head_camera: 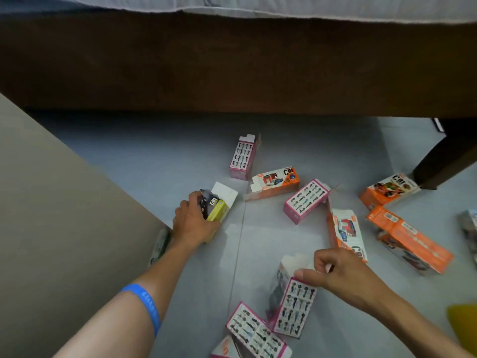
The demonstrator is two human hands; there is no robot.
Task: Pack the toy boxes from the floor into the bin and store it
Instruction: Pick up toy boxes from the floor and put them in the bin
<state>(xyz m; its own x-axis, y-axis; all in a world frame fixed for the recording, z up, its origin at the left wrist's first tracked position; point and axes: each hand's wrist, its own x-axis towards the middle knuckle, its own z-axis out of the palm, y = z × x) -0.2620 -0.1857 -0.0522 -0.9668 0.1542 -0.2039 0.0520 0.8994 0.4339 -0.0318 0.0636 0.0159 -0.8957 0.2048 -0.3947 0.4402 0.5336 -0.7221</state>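
Left hand (192,220) curled round yellow box (218,209); right hand (335,272) pinching pink box (294,306), likely gathering both for binning.

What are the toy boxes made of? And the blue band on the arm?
The toy boxes, like the pink one, look like thin printed cardboard: their end flaps fold open and show plain white inside. The blue wristband looks like smooth rubbery silicone, though that is a guess.

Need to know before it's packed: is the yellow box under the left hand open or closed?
Open. The yellow box has its white end flap raised while the left hand grips it.
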